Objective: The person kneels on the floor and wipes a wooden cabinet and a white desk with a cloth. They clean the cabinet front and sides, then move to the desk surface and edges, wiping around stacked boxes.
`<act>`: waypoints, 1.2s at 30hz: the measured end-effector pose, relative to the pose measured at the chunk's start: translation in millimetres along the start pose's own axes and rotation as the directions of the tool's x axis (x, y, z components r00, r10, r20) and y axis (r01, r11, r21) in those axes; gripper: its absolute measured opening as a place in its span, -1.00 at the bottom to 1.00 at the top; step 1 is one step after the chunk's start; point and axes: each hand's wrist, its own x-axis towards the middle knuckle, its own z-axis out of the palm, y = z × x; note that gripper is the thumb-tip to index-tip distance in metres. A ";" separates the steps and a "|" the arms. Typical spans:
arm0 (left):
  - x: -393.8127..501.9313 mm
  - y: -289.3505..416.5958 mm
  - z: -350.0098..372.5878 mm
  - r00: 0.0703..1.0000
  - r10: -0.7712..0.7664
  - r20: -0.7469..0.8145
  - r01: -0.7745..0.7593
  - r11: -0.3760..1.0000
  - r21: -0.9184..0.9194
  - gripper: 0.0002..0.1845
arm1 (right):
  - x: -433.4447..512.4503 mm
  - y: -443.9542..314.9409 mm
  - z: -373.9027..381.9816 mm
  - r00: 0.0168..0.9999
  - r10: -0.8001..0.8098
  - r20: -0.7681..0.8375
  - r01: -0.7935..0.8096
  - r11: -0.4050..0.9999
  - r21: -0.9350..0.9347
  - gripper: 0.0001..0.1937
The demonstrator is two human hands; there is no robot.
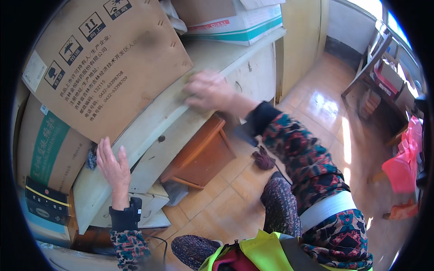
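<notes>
A large brown cardboard carton (135,84) with printed symbols and writing stands tilted in the view on a long pale desk top (162,115). My left hand (113,166) is at the carton's lower corner, fingers raised and thumb apart; whether it presses on the carton is hard to tell. Blurred by motion, my right hand (210,89) bends over the front edge of the desk, right of the carton. Beneath its fingers shows a small yellowish cloth or sponge (188,77), mostly hidden.
Below the desk edge stands an orange-brown wooden stool or chair (200,152). A second carton with a green band (51,145) sits at left, and a white-and-green box (234,28) at the back. A dark red cloth or glove (263,158) lies on the tiled floor (220,200). Pink plastic bag (405,159) hangs right.
</notes>
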 end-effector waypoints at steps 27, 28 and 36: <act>-1.4 10.1 -0.4 0.998 -0.031 0.061 0.024 0.992 0.122 -0.47 | -60.8 52.1 -18.0 0.948 0.115 -0.296 -0.154 0.982 -0.110 -0.24; -1.6 9.5 -0.4 0.998 -0.033 0.062 0.025 0.993 0.116 -0.47 | -66.0 58.8 -14.0 0.935 0.134 -0.329 -0.184 0.975 -0.125 -0.24; -2.7 6.9 0.9 0.998 -0.019 0.064 0.012 0.994 0.113 -0.48 | -68.5 180.9 -50.9 0.322 0.714 -0.622 -0.821 0.538 0.193 -0.47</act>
